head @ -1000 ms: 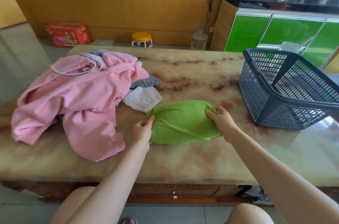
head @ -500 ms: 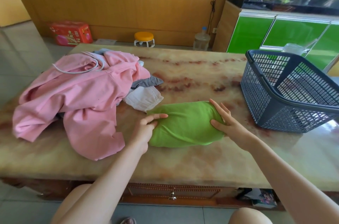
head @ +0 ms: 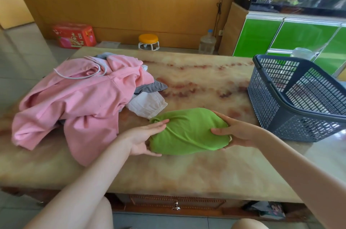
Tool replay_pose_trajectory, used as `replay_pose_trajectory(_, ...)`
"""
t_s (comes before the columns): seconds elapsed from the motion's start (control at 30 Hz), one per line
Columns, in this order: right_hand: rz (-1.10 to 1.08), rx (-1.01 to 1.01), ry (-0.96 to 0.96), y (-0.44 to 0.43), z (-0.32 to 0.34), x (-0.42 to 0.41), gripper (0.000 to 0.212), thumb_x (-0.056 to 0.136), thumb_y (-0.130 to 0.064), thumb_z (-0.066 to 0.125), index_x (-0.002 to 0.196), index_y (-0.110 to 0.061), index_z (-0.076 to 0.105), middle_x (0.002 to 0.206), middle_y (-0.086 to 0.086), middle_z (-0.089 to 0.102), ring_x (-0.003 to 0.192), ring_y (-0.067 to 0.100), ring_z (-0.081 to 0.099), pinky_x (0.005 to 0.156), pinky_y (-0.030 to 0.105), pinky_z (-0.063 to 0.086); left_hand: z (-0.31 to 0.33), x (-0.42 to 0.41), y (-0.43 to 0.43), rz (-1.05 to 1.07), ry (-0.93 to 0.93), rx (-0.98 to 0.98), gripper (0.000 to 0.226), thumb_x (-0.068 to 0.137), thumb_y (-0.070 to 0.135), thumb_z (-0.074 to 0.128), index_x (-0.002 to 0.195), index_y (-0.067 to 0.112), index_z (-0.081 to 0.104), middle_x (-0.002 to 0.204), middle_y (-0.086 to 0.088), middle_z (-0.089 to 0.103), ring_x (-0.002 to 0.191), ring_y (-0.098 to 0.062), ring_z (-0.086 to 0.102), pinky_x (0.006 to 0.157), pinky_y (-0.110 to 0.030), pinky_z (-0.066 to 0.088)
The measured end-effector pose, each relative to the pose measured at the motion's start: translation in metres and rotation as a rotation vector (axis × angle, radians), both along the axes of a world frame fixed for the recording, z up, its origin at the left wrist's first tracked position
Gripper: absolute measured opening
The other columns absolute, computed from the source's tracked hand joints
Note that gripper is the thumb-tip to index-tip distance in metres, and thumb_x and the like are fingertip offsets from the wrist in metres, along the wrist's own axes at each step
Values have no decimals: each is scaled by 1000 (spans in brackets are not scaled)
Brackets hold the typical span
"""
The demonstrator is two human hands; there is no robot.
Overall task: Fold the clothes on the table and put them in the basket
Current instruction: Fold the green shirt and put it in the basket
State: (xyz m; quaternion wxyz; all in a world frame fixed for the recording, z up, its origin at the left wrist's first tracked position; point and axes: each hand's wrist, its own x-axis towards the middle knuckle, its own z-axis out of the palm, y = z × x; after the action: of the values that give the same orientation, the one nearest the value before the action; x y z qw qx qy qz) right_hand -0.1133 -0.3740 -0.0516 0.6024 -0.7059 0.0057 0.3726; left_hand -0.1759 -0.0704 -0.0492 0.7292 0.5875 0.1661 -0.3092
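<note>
Centre of frame: folded green garment (head: 187, 133) low over the marble table (head: 187, 172); contact unclear. Left hand (head: 144, 138) clasps its left end, thumb on top, fingers beneath. Right hand (head: 237, 133) clasps the right end likewise. Dark mesh basket (head: 265, 108) at right edge. Pink clothes heap (head: 74, 107) at left. Red carton (head: 74, 35) upper left, print too blurred to read.

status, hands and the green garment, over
Left hand and right hand grip folded green garment by its ends. Basket to the right, looks empty. Nothing between.

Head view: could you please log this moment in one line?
green garment: folded | left hand: grips left end | right hand: grips right end | laundry basket: no clothes seen
</note>
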Motion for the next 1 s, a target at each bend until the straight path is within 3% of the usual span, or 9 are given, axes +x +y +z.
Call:
replay_pose_trajectory(0.1, -70, 74, 16, 0, -8, -1, 74, 72, -9, 76, 130, -46, 48, 133, -2, 55, 114, 28, 61, 88, 62, 48, -3, 4, -3, 34, -2, 21, 35, 88, 16, 62, 118, 36, 62, 135, 0, 51, 121, -30, 49, 88, -56, 47)
replay_pose_trajectory(0.2, -83, 97, 2, 2, -13, -2, 78, 66, -9, 83, 126, -48, 51, 132, 0, 57, 115, 28, 60, 92, 64, 45, -4, 2, -8, 71, -27, 67, 40, 87, 8, 63, 113, 38, 62, 131, 0, 55, 110, -28, 56, 77, -47, 51)
replay_pose_trajectory(0.3, -116, 91, -31, 2, -13, -6, 80, 66, -7, 81, 128, -47, 51, 131, 0, 57, 115, 26, 60, 93, 63, 46, -7, -4, -11, 99, -81, 46, 48, 86, 0, 62, 121, 33, 60, 121, 1, 62, 98, -20, 61, 72, -40, 51)
replay_pose_trajectory(0.5, -138, 94, -97, 6, 3, -14, 79, 65, -4, 78, 129, -42, 51, 129, 0, 59, 115, 24, 60, 90, 60, 49, 1, -9, -14, 157, -194, -11, 57, 84, -8, 59, 120, 36, 60, 126, 4, 60, 102, -16, 62, 72, -36, 54)
replay_pose_trajectory(0.73, -156, 161, -262, -11, 69, -14, 79, 70, 6, 71, 132, -38, 49, 129, 2, 57, 109, 20, 62, 81, 41, 57, 51, 2, -23, 132, -434, -56, 62, 83, -9, 59, 123, 39, 58, 125, 7, 61, 108, -8, 61, 78, -22, 56)
replay_pose_trajectory(0.87, -147, 147, -321, -27, 116, -4, 83, 64, 1, 73, 131, -41, 49, 130, 3, 55, 112, 26, 61, 80, 46, 57, 88, 16, -37, 86, -504, -47, 62, 85, -5, 58, 124, 43, 55, 116, 14, 64, 98, -5, 66, 75, -25, 57)
replay_pose_trajectory(1.0, -148, 97, -412, -48, 157, 12, 83, 65, 1, 72, 132, -40, 48, 131, 1, 52, 112, 28, 60, 79, 49, 57, 121, 38, -59, 71, -541, -80, 62, 86, -6, 56, 131, 37, 52, 121, 6, 65, 104, -11, 64, 82, -30, 56)
